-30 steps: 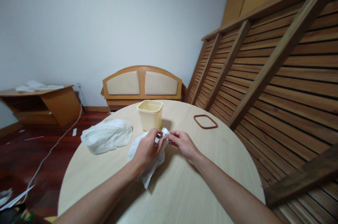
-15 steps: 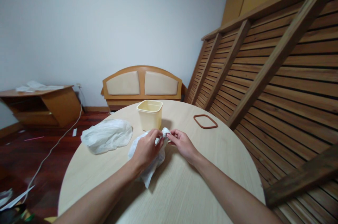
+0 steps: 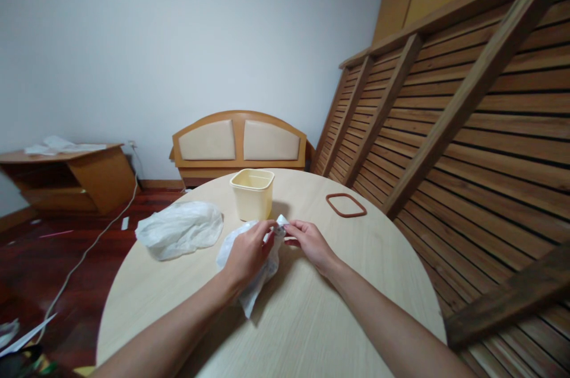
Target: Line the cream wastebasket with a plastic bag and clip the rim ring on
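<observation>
A crumpled white plastic bag (image 3: pixel 262 279) hangs from my hands over the near middle of the round table. My left hand (image 3: pixel 249 250) grips it from the left, with the bag falling below the palm. Thumb and fingers of my right hand (image 3: pixel 307 241) pinch a bunched corner of the same bag, close to the left fingertips. Just behind the hands stands an upright, open pale-yellow square bin (image 3: pixel 252 197). A second white plastic bag (image 3: pixel 180 229) lies loosely spread on the table to the left.
A brown rounded-square ring (image 3: pixel 346 205) lies on the right of the pale wooden table (image 3: pixel 356 283). Slatted wooden panels (image 3: pixel 467 146) lean along the right side. Behind the table is a padded headboard (image 3: pixel 240 140); a low cabinet (image 3: pixel 75 179) and a cable (image 3: pixel 95 241) are at the left.
My fingers have shifted slightly at the bunched corner, which now shows as a small white point between them. The bin, the ring and the other bag stay in place.
</observation>
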A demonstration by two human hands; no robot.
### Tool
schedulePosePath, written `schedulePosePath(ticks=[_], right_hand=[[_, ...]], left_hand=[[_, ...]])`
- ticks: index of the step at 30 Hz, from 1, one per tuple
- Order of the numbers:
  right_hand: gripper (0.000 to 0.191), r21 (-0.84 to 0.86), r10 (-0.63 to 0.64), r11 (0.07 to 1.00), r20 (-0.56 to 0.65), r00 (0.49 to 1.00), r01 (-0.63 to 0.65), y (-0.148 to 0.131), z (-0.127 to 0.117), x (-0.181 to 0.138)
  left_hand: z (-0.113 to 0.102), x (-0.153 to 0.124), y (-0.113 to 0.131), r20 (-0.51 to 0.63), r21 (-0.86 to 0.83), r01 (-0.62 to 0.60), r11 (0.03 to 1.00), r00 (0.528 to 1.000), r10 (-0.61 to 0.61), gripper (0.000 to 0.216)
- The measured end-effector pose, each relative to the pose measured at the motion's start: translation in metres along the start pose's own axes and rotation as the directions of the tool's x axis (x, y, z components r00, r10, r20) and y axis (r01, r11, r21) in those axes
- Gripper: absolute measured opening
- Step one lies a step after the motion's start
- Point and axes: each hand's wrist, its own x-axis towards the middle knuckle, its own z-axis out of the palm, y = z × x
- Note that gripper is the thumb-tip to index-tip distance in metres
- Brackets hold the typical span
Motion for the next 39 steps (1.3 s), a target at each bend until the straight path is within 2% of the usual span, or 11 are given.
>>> schedulePosePath(ticks=[5,11,14,18,25,32,39], right_hand=[[0.039,-0.046,-0.019,0.999,0.022,1.0,0.02,-0.003,-0.001,-0.002],[0.032,-0.091,-0.085,0.991,0.091,0.992,0.093,-0.003,0.0,-0.002],[0.026,-0.035,-0.079,0.996,0.05,0.996,0.081,-0.003,0.0,-0.002],[0.034,0.024,-0.077,0.997,0.002,0.997,0.077,-0.003,0.0,-0.001],[0.024,-0.037,-0.076,0.997,-0.052,0.996,0.075,-0.001,-0.001,0.002],[0.034,-0.073,-0.193,0.979,-0.019,0.981,0.191,-0.002,0.001,-0.001],[0.044,-0.076,-0.205,0.978,-0.141,0.969,0.196,-0.002,0.003,-0.001]], left_hand=[[-0.001,-0.002,0.001,0.009,-0.046,-0.062,0.997,0.998,0.063,0.028],[0.0,-0.002,-0.003,0.013,-0.09,0.021,0.996,1.0,-0.02,0.014],[0.001,-0.001,-0.004,0.021,-0.096,0.058,0.994,0.998,-0.057,0.012],[0.0,0.0,0.0,0.04,-0.13,0.112,0.985,0.993,-0.108,0.011],[-0.005,0.004,0.011,0.056,-0.3,0.172,0.938,0.985,-0.162,0.016],[-0.006,0.009,0.009,0.035,-0.456,0.229,0.86,0.97,-0.24,0.021],[-0.005,0.007,0.011,0.031,-0.418,0.21,0.884,0.976,-0.217,0.022]])
